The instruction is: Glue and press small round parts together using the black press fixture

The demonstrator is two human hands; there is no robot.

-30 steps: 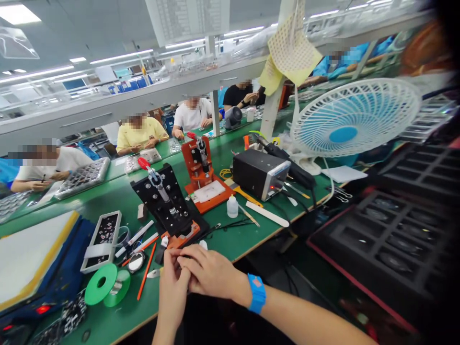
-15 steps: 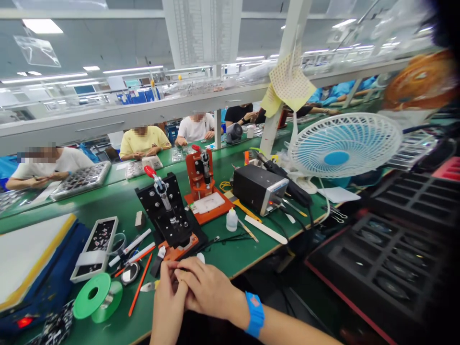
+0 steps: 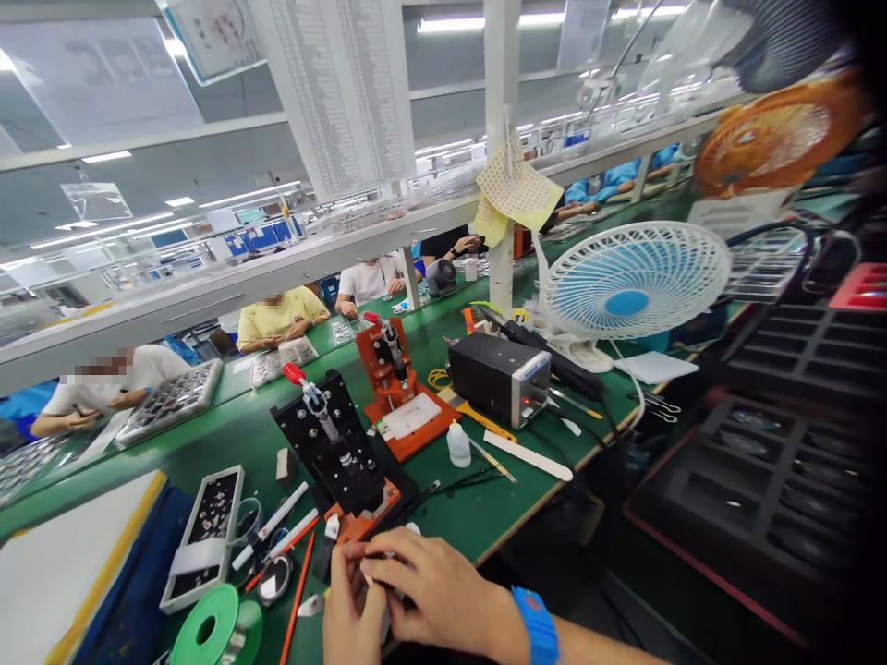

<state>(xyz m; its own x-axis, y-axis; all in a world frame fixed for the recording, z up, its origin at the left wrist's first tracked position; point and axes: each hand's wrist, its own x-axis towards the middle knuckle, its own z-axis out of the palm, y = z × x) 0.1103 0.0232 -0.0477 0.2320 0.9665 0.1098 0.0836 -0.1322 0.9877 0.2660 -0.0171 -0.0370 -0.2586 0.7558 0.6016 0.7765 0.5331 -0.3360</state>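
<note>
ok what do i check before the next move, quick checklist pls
part pinched between left hand and right hand: cannot tell, fingers hide it
blue wristband on right wrist: ok, in place
small metal blade beside left hand: not ok, lies close to the fingers
black press fixture: ok, hands not on it
white dropper bottle: ok, upright

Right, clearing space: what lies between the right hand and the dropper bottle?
Head view: a thin black tool, probably tweezers, crosses the green mat between the right hand and dropper bottle.
</note>
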